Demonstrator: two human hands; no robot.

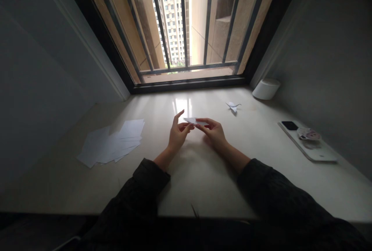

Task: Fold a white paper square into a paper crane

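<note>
Both my hands meet over the middle of a pale desk (203,177), pinching a small folded piece of white paper (192,120). My left hand (178,132) grips its near left side with thumb and fingers, the index finger lifted. My right hand (214,131) pinches the paper's right side with its fingertips. The paper is held just above the desk surface. Dark sleeves cover both forearms.
A loose pile of white paper sheets (112,142) lies at the left. A finished folded paper figure (233,106) sits at the back right, near a white round container (266,88). A white phone (306,141) with a round sticker lies at the right. A barred window (186,30) is ahead.
</note>
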